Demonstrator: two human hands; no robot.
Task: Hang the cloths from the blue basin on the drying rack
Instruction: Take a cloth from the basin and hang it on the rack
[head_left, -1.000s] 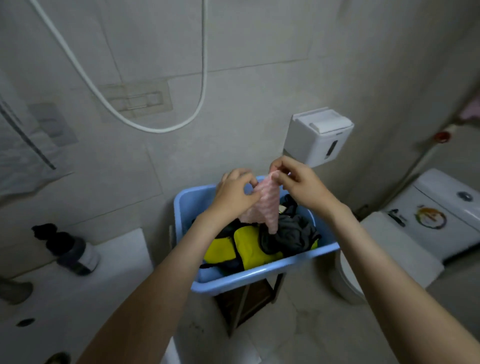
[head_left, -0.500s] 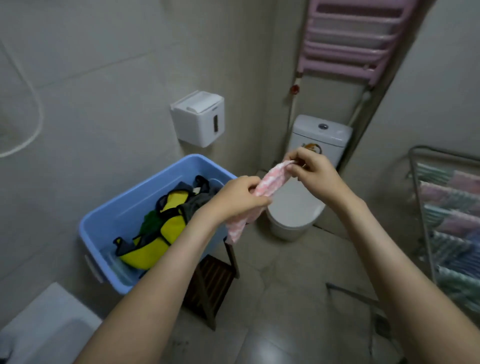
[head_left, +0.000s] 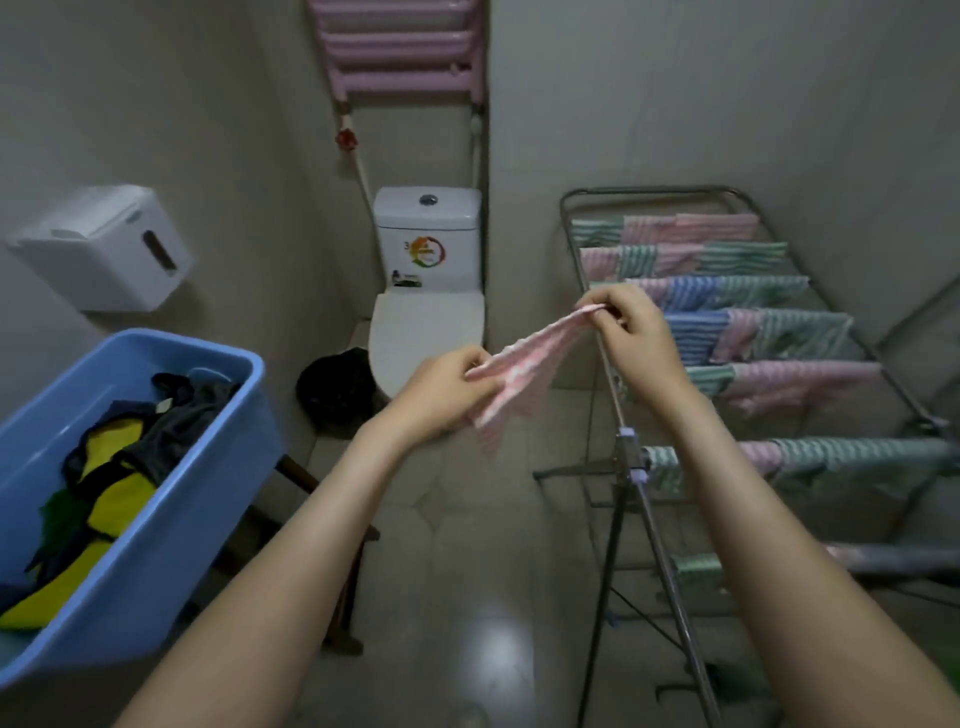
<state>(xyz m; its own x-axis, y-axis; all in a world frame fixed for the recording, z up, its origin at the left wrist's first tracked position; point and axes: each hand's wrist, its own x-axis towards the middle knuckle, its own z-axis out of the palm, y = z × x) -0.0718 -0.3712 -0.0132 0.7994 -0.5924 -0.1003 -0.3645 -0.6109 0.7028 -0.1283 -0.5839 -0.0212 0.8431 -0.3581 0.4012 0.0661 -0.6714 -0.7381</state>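
View has swung right since half a second ago: the drying rack (head_left: 655, 525), then only a sliver at the 3 o'clock edge, now fills the right half of what I see, and the blue basin (head_left: 171, 519) has slid out to 8 o'clock. The toilet (head_left: 426, 332) has moved to 12 o'clock, with the pink wall rack (head_left: 400, 47) above it. The white wall dispenser (head_left: 104, 249) has shifted to 10 o'clock. The pink cloth (head_left: 519, 384) was already clear of the basin then; now it sits in front of the rack's near-left rail rather than over the floor beside the basin.

Both hands hold the cloth stretched between them. The left hand (head_left: 447, 389) pinches its lower end, fingers (head_left: 475, 364) curled tight on the fabric, and a loose corner hangs down at 6 o'clock from that grip. The right hand (head_left: 631, 332) pinches the upper end, fingers (head_left: 605, 306) closed on the edge. The cloth runs from the left fingers up towards 2 o'clock to the right fingers, taut. It is on no bar yet; the right hand is level with the middle rows of striped cloths (head_left: 753, 327) already draped on the rack. Whether the hand touches the rail I cannot tell.

Yellow and dark garments (head_left: 119, 467) lie in the basin. A black bin (head_left: 337, 389) stands at 7 o'clock from the toilet.
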